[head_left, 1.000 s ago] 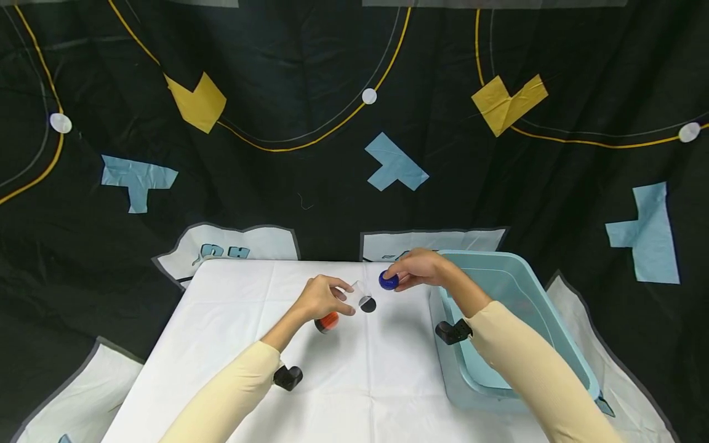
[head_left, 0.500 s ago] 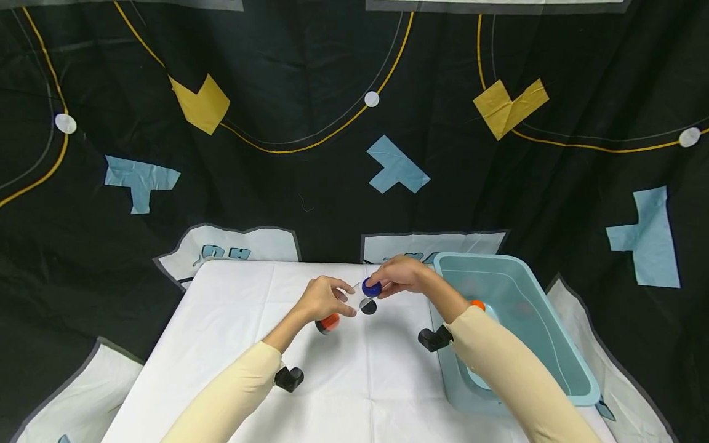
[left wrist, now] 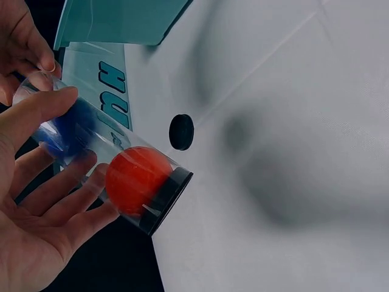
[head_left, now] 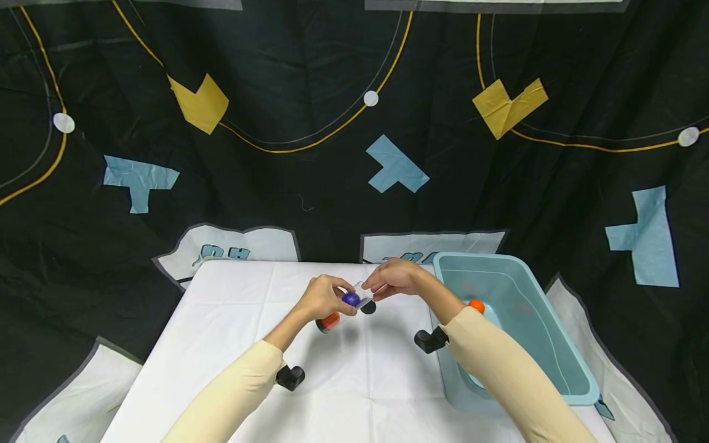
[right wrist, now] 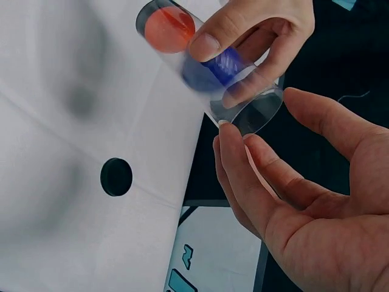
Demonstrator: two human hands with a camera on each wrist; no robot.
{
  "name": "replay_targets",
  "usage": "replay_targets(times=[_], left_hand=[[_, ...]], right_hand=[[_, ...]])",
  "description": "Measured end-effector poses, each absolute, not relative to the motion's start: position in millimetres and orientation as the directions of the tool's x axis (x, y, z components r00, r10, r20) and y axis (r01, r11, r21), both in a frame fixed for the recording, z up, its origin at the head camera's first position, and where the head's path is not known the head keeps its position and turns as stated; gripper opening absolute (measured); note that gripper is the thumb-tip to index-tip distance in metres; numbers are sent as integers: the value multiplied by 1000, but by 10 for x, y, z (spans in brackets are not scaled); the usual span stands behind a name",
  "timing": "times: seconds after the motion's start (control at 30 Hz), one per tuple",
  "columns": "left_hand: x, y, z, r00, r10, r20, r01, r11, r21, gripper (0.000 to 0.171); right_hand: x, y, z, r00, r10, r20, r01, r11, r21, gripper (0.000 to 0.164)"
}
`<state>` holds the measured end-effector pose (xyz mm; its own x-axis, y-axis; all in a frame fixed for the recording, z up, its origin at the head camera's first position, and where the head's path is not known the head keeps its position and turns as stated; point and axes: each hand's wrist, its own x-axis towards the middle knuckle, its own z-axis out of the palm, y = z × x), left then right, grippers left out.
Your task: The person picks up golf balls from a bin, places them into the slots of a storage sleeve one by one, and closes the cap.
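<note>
My left hand (head_left: 323, 298) grips a clear plastic tube (left wrist: 114, 132) round its middle, thumb on one side and fingers on the other. The tube is tilted, with a black cap (left wrist: 167, 202) closing its lower end. Against that cap lies an orange-red ball (left wrist: 137, 177). A blue ball (right wrist: 222, 68), blurred, is inside the tube between the left fingers. My right hand (head_left: 396, 278) holds no ball; its thumb and fingers stand spread, fingertips right at the tube's open rim (right wrist: 267, 125). A loose black cap (head_left: 368, 307) lies on the white table beneath the hands.
A light blue plastic bin (head_left: 517, 263) stands at the table's right side, under the right forearm. One orange ball (head_left: 476, 306) shows inside it. The white-clothed table (head_left: 244, 320) reaches back to a dark curtain (head_left: 310, 209).
The right hand moved left to the tube's mouth with the blue ball and let it go. The blue ball is now inside the tube. The left hand has stayed almost still.
</note>
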<state>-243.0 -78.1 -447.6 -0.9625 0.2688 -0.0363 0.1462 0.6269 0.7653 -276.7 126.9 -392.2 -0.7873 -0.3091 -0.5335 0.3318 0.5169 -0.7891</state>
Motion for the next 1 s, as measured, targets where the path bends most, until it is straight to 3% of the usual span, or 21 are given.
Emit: replay_targets(times=[0.43, 0.67, 1.0], left_hand=[[-2418, -809, -4515, -964, 260, -47, 137, 645, 752, 40], [-2426, -871, -4528, -968, 246, -46, 131, 654, 745, 37], [-2422, -947, -4566, -969, 242, -46, 126, 649, 750, 39]], right_hand=[[-2816, 1377, -3890, -777, -319, -543, 338, 516, -787, 37], [-2874, 1654, -3779, -780, -287, -557, 364, 516, -776, 50], [-2915, 2167, -3654, -779, -261, -570, 389, 511, -766, 54]])
